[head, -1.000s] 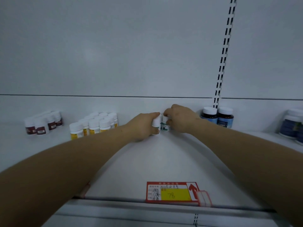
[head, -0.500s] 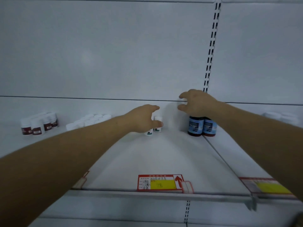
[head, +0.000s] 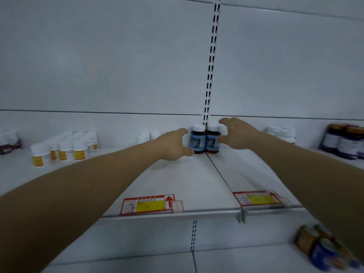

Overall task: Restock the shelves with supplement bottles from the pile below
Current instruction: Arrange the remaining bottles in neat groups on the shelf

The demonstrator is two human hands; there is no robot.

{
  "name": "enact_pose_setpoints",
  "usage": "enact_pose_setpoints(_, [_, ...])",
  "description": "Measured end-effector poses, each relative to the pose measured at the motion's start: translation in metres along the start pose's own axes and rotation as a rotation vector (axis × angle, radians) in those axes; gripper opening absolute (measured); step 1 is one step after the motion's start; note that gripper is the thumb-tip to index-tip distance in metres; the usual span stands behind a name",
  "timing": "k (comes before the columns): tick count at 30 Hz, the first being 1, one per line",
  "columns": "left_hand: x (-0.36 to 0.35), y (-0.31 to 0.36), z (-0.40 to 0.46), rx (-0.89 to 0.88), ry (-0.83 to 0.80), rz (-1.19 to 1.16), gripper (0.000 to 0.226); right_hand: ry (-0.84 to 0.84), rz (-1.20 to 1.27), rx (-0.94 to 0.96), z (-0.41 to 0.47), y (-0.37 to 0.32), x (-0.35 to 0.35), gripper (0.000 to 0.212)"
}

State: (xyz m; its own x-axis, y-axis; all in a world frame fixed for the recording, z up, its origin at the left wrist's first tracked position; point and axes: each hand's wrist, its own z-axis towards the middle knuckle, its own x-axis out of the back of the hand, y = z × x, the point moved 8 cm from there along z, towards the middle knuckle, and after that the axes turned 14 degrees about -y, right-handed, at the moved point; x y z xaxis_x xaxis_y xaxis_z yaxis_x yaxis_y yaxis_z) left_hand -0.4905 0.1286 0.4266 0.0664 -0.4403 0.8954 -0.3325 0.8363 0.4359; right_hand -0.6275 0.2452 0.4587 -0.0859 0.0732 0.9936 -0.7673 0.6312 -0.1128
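Both hands have shifted from the small white bottles (head: 149, 135) to the two dark blue-labelled, white-capped bottles (head: 205, 141) at the shelf's (head: 177, 184) back edge, left hand (head: 174, 144) and right hand (head: 235, 133) flanking them spread-fingered, gripping nothing, likely about to square them up.

Dim, flat bluish light, soft shadows. Wide-angle bend at edges. Motion blur worst on bottles (head: 327, 251) at 4 o'clock.

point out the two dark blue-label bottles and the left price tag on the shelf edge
left dark bottle (head: 198, 141), head view, on its blue label
right dark bottle (head: 212, 142), head view, on its blue label
left price tag (head: 150, 205), head view, on its yellow patch
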Motion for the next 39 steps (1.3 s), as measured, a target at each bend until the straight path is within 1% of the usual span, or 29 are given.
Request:
enact_pose_setpoints(6, [-0.01,0.013,0.045,0.096,0.055,-0.154,0.083,0.01,0.056,0.157,0.029,0.011,-0.007,0.069])
enact_pose_setpoints(8, [-0.013,0.015,0.057,0.115,0.071,-0.151,0.087,0.008,0.029,0.222,0.038,0.011,-0.01,0.064])
enact_pose_setpoints(10, [-0.012,0.015,0.065,0.128,0.122,-0.121,0.087,0.033,0.008,0.28,0.045,0.012,-0.01,0.058])
enact_pose_setpoints(11, [-0.011,0.014,0.067,0.14,0.157,-0.118,0.083,0.043,0.014,0.305,0.047,0.013,-0.009,0.055])
enact_pose_setpoints(13, [-0.009,0.012,0.07,0.157,0.22,-0.119,0.067,0.041,0.043,0.354,0.05,0.015,-0.009,0.053])
enact_pose_setpoints(15, [-0.01,0.011,0.072,0.177,0.253,-0.115,0.051,0.032,0.066,0.397,0.052,0.017,-0.009,0.051])
enact_pose_setpoints(16, [-0.011,0.011,0.073,0.188,0.261,-0.119,0.048,0.029,0.07,0.412,0.053,0.017,-0.01,0.051])
enact_pose_setpoints(19, [-0.011,0.014,0.073,0.214,0.272,-0.122,0.048,0.009,0.084,0.433,0.053,0.019,-0.013,0.051])
enact_pose_setpoints(21, [-0.011,0.017,0.069,0.229,0.26,-0.126,0.054,-0.004,0.066,0.438,0.051,0.02,-0.013,0.055])
enact_pose_setpoints(23, [-0.01,0.024,0.062,0.237,0.243,-0.107,0.068,0.027,0.034,0.426,0.045,0.025,-0.003,0.062])
enact_pose_setpoints(25, [-0.002,0.037,0.051,0.22,0.267,-0.05,0.08,0.069,0.005,0.377,0.036,0.038,0.015,0.067])
enact_pose_setpoints(28, [0.007,0.068,0.037,0.143,0.275,-0.006,0.078,0.074,-0.033,0.261,0.024,0.068,0.043,0.071])
enact_pose_setpoints(32, [-0.011,0.116,0.036,0.041,0.164,0.039,0.072,0.04,-0.067,0.109,0.005,0.118,0.061,0.071])
enact_pose_setpoints(35, [-0.038,0.147,0.041,-0.013,0.054,0.054,0.074,0.047,-0.054,0.032,-0.009,0.157,0.065,0.065])
enact_pose_setpoints(39, [-0.067,0.179,0.052,-0.04,-0.015,0.058,0.074,0.061,-0.035,-0.013,-0.023,0.201,0.064,0.053])
